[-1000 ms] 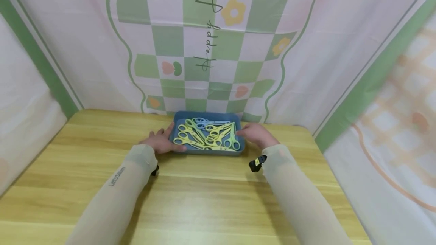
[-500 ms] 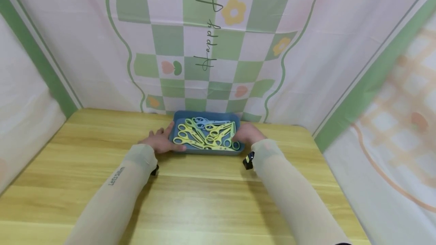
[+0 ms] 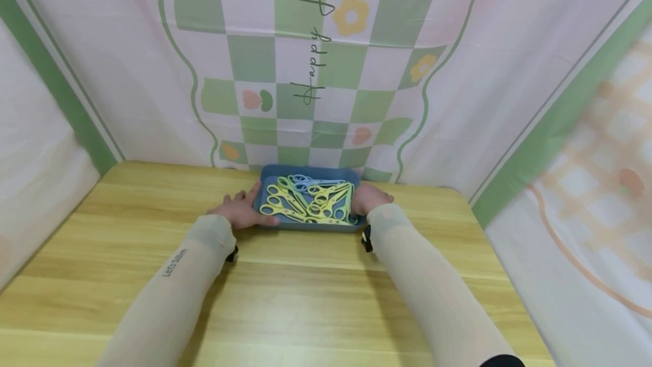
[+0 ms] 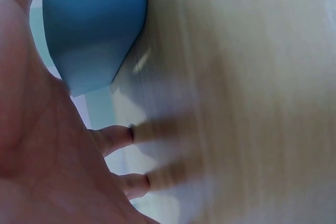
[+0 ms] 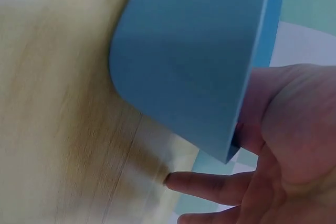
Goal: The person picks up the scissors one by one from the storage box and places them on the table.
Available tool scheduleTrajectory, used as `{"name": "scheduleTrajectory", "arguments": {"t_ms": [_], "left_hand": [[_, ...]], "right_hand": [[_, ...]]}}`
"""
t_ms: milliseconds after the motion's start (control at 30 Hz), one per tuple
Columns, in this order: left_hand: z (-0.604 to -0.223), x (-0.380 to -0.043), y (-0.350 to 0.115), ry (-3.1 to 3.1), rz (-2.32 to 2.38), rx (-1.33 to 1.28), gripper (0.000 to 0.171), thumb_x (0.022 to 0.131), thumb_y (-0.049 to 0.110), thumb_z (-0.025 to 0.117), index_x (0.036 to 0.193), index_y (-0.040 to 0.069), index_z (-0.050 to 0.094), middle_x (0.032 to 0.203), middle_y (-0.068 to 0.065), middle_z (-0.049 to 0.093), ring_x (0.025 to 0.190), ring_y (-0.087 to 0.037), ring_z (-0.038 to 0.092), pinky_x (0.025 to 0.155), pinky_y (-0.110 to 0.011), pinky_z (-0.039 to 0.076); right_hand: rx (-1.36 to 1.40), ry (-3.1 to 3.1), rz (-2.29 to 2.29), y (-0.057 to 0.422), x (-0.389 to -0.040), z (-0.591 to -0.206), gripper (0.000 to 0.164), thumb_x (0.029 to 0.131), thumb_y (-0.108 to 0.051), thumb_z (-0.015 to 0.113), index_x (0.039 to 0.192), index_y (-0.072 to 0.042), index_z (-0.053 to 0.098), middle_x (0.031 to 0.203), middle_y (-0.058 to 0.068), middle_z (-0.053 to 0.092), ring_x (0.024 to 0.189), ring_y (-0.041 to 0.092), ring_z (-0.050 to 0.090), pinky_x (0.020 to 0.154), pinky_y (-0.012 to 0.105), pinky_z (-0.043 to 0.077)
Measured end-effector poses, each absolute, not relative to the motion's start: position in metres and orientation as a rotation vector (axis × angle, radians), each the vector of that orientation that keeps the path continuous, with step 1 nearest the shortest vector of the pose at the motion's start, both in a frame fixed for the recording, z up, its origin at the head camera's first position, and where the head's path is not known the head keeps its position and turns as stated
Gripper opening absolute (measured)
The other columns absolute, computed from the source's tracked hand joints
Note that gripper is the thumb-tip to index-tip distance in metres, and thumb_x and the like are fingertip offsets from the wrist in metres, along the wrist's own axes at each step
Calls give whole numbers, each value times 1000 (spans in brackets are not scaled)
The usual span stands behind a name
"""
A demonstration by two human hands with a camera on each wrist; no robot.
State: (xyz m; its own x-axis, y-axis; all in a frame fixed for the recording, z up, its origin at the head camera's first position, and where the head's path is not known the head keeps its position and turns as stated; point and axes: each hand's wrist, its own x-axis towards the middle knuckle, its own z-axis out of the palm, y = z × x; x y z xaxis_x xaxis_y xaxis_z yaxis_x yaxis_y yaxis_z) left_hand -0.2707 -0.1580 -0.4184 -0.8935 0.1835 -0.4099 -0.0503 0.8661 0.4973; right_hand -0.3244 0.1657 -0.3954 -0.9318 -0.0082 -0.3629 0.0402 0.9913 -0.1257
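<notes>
A blue-grey rectangular tray [image 3: 308,227] stands at the back of the table, holding several scissors. Yellow scissors [image 3: 290,198] lie on the left and middle, light-blue scissors [image 3: 318,184] along the back, and green scissors [image 3: 350,200] at the right end. My left hand [image 3: 239,211] rests at the tray's left side, thumb on the front left rim and other fingers spread. My right hand [image 3: 369,198] reaches over the right wall. In the right wrist view, part of it is behind the tray wall and other fingers stretch outside; the fingertips inside are hidden.
The wood-grain table [image 3: 300,299] extends toward me in front of the tray. Directly behind the tray hangs a green-and-white checked curtain [image 3: 292,106]. White curtains with green bands enclose the left and right sides.
My right hand has moved left and over the tray's right wall, covering part of the green scissors. The left hand and the tray have stayed in place.
</notes>
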Motion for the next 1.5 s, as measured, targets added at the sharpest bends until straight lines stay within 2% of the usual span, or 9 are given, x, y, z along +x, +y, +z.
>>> {"name": "scheduleTrajectory", "arguments": {"t_ms": [233,467,567,767,967,1133,1300,1367,1500], "left_hand": [[-421,-271,-159,2579,720,94,130,66,88,61,159,35,-12,163,-22,-4,143,-53,-11,100,-81,7],[-418,-270,-158,2573,719,78,131,65,89,62,159,35,-12,163,-23,-6,143,-51,-14,98,-82,0],[-421,-272,-158,2576,726,68,134,61,91,62,158,37,-12,163,-23,-5,143,-51,-14,98,-83,-1],[-436,-282,-161,2580,724,45,141,50,98,58,157,40,-13,164,-20,-6,143,-51,-16,95,-84,-2],[-434,-281,-160,2574,738,58,136,57,93,61,157,40,-13,163,-22,-7,141,-54,-16,93,-86,-2],[-435,-283,-160,2576,735,57,136,58,92,63,157,40,-13,163,-23,-7,141,-54,-15,94,-85,-1],[-439,-287,-160,2580,728,60,138,57,92,64,157,39,-14,163,-23,-8,140,-55,-16,92,-86,-3],[-437,-286,-160,2569,741,61,137,58,90,65,157,39,-14,163,-24,-9,140,-56,-17,92,-86,-3],[-435,-282,-159,2558,762,59,135,60,90,65,157,40,-14,163,-23,-9,141,-54,-17,94,-85,-3]], "right_hand": [[-46,2754,-98,166,-329,-397,20,86,-22,70,97,-5,71,117,13,64,105,33,56,100,71,30],[-56,2759,-111,163,-328,-397,29,74,-25,84,94,-6,73,121,12,64,110,33,57,102,76,19],[-88,2768,-92,161,-326,-396,28,75,-25,85,91,-5,73,123,15,64,115,37,57,101,79,16],[-130,2755,-79,160,-324,-394,22,78,-23,82,86,-5,73,123,17,64,117,39,56,99,80,19],[-159,2739,-70,162,-326,-396,17,82,-22,78,84,-7,73,114,13,66,107,32,58,99,78,24],[-152,2739,-85,162,-328,-396,22,81,-22,79,92,-5,72,112,12,65,102,30,57,98,77,27],[-246,2722,-70,162,-331,-397,21,80,-17,78,93,-2,72,102,13,66,92,29,58,92,50,48],[-297,2710,-56,162,-331,-397,17,80,-15,77,90,-2,72,96,11,66,87,27,59,82,41,51],[-315,2700,-59,163,-333,-397,11,80,-15,76,83,-5,71,90,9,64,83,26,58,74,37,50]]}}
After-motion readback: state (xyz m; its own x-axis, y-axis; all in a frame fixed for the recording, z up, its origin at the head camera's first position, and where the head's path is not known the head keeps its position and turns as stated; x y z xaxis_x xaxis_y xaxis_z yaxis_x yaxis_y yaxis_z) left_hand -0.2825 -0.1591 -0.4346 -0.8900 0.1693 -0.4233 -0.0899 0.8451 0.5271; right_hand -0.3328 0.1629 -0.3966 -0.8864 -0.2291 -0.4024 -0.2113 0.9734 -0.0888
